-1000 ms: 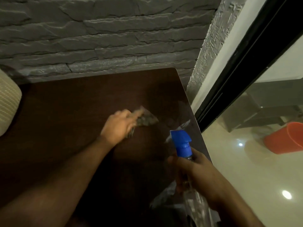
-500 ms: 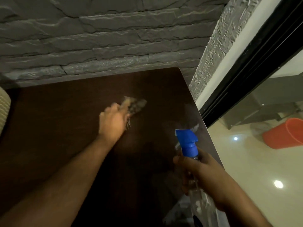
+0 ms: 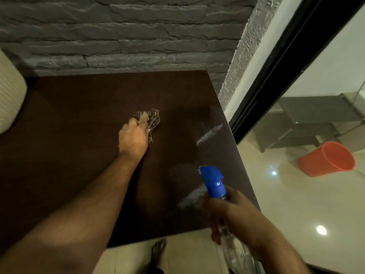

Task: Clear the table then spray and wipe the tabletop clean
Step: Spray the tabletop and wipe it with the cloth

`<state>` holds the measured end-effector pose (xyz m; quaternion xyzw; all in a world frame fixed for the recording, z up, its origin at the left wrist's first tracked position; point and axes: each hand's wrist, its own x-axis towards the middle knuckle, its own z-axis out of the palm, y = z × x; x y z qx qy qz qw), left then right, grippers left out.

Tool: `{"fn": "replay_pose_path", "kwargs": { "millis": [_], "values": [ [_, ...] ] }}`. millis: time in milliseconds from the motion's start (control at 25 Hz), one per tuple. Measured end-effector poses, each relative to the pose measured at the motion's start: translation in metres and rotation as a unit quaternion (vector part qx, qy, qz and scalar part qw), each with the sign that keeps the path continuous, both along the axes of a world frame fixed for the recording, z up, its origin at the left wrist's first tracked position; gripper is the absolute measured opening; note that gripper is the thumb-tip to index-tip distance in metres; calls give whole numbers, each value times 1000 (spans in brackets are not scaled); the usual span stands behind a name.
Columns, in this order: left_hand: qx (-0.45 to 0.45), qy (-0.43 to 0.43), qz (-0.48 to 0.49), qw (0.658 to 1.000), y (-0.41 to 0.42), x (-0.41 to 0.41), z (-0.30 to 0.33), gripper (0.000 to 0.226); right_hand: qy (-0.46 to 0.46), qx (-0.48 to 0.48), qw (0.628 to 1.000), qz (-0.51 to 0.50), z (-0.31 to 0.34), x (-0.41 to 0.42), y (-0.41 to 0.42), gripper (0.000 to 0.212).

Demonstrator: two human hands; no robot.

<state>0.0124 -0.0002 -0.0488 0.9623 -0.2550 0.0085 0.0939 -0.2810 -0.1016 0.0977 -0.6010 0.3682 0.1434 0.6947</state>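
While my right hand (image 3: pixel 235 216) grips the spray bottle (image 3: pixel 214 182) over the tabletop's (image 3: pixel 69 125) near right edge, my left hand (image 3: pixel 134 138) presses the bunched cloth (image 3: pixel 152 120) mid-table. Clearing looks nearly done, only a cream object (image 3: pixel 9 99) at the far left edge; wiping is under way.

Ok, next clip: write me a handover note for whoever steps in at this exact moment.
Left hand: grip closed on a crumpled striped cloth, pressed to the middle of the dark brown wooden tabletop.
Right hand: holds a clear spray bottle with a blue trigger head above the near right corner.
Done: the visible tabletop carries no loose items; wet streaks near the right edge suggest spraying.
Left: wipe those streaks and the remaining surface.
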Motion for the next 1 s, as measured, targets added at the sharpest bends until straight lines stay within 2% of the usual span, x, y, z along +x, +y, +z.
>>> {"fn": "replay_pose_path", "kwargs": {
  "millis": [80, 200, 280, 360, 440, 520, 560, 640, 720, 760, 800, 880, 920, 960, 1000],
  "values": [
    [2, 7, -18, 1000, -3, -31, 2, 40, 16, 4, 1000, 17, 7, -28, 15, 24],
    [-6, 3, -146, 989, 7, -95, 4, 51, -10, -23, 1000, 13, 13, -63, 31, 21],
    [-19, 1, -177, 984, 24, -113, -3, 54, -9, -22, 1000, 14, 13, -79, 33, 23],
    [-44, -4, -99, 994, 45, -110, -8, 53, 0, -1, 1000, 29, 13, -90, 41, 28],
    [-51, -6, 44, 998, 63, -86, -8, 51, 5, 6, 999, 43, 8, -98, 50, 29],
    [-2, 2, 106, 994, 69, -77, -6, 50, 2, -16, 1000, 24, 1, -103, 53, 28],
    [2, -3, 83, 997, 65, -83, -5, 50, 2, -22, 1000, 1, -3, -105, 51, 28],
    [-26, -17, -43, 999, 49, -111, 1, 51, 13, -18, 1000, -9, -6, -105, 48, 30],
    [-22, -30, -218, 975, 44, -148, -5, 51, 18, -18, 1000, 15, -6, -99, 47, 30],
    [-16, -38, -265, 963, 46, -152, -9, 50, 11, -16, 1000, 10, -6, -94, 46, 29],
    [-22, -36, -267, 963, 46, -139, -10, 48, 0, -11, 1000, -3, -4, -89, 43, 28],
    [-14, -10, -107, 994, 35, -92, -5, 48, -24, -8, 999, -23, -2, -76, 38, 26],
    [-4, -7, -34, 999, 28, -66, -1, 49, -34, -17, 999, -28, -3, -68, 34, 25],
    [7, 17, -9, 1000, 18, -54, 3, 52, -39, -24, 998, -33, -4, -61, 30, 24],
    [24, 37, -62, 997, 5, -56, 8, 54, -40, -26, 998, -36, -3, -55, 29, 23]
  ]
}}
